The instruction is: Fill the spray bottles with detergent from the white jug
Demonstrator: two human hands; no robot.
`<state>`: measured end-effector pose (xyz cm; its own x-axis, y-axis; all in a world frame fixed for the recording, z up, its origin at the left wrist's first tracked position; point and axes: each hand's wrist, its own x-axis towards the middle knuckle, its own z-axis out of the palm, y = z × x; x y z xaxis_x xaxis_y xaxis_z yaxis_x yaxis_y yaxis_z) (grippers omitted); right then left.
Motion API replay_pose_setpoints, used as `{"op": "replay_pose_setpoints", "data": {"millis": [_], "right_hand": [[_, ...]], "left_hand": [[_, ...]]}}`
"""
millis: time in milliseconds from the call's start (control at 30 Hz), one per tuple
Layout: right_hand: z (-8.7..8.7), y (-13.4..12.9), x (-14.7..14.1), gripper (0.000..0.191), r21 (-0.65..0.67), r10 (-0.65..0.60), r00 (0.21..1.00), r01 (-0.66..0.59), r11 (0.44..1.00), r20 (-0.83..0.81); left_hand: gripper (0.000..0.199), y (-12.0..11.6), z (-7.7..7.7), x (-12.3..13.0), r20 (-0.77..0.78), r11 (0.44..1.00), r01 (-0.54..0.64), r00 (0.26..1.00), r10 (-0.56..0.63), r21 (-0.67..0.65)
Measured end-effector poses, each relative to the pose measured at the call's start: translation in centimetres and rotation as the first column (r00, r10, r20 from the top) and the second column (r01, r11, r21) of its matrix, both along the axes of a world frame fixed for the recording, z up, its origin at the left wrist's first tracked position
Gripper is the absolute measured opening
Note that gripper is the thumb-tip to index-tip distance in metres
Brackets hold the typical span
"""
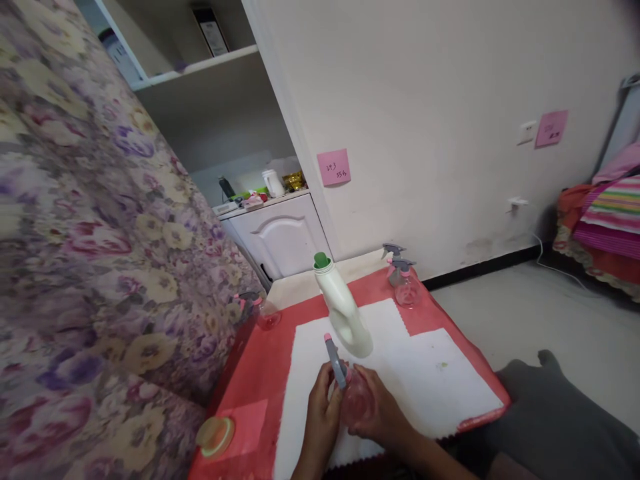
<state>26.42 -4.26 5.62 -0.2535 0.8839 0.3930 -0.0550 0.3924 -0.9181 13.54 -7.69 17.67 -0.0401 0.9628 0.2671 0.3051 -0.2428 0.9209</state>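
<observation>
A clear pink spray bottle with a grey trigger head and a pink nozzle tip is held upright, slightly tilted, between my two hands above the white cloth. My left hand closes on its grey head near the neck. Wrapped round the pink body from the right is my right hand. Just beyond stands a pale green jug-like bottle with a built-in handle, its mouth uncapped and something green showing there. Whether the spray head is screwed tight I cannot tell.
More spray bottles stand at the table's back right and left. A round yellowish lid or tub lies front left on the red tabletop. A white cloth covers the middle. A floral curtain hangs along the left.
</observation>
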Motion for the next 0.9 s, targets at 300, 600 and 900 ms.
{"op": "replay_pose_setpoints", "data": {"millis": [300,600,900], "right_hand": [[0.5,-0.2,0.1,0.107,-0.007,0.002,0.998,-0.001,1.0,0.06],[10.3,-0.7,2.4,0.032,0.099,0.01,1.0,-0.009,0.995,-0.015],[11.3,1.1,1.3,0.029,0.076,0.054,0.996,-0.059,0.995,0.064]], "left_hand": [[0.029,-0.6,1.4,0.3,-0.093,0.998,0.042,0.995,-0.038,0.042],[0.031,-0.7,0.6,0.4,-0.102,0.992,0.029,0.995,-0.016,0.12],[0.034,-0.8,0.1,0.2,-0.088,0.995,0.009,0.996,0.0,0.102]]}}
